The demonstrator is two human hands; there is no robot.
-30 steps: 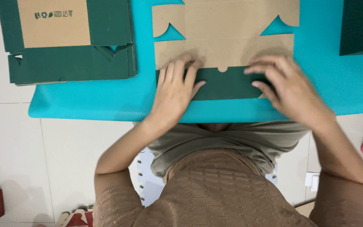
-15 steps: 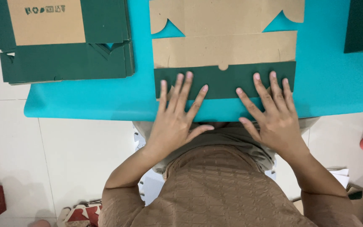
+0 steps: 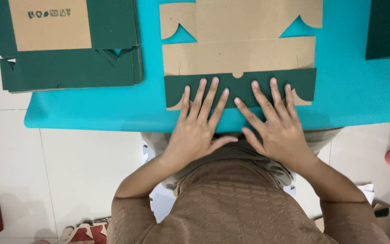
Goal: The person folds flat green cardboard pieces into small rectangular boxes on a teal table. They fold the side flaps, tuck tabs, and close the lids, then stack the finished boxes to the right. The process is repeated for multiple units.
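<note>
1. Two hands flat on one job — the left hand (image 3: 198, 129) and right hand (image 3: 277, 127) both lie palm-down, fingers spread, on the green flap (image 3: 240, 88) of the box blank (image 3: 239, 53). Nothing is gripped; both are open and just pressing.
2. Looks to me like the creasing step: the flap is folded over onto the blank's brown inside, at the edge nearest the person, and the palms are flattening that fold.
3. Next move, I'd guess, needs even pressure along the whole crease, then the side flaps — the blank has to stay square on the mat (image 3: 91, 108) or the fold goes crooked.
4. Blank itself sits mid-mat, straight ahead of the person: brown card, curved notched tabs at the far corners, teal showing through the cutouts.
5. Stack (image 3: 68, 45) of flat blanks lies top left, well apart from the hands — dark green, with a brown panel carrying a small row of dark printed symbols.
6. Another dark green piece (image 3: 389, 29) pokes in at the top right corner; can't tell what it is.
</note>
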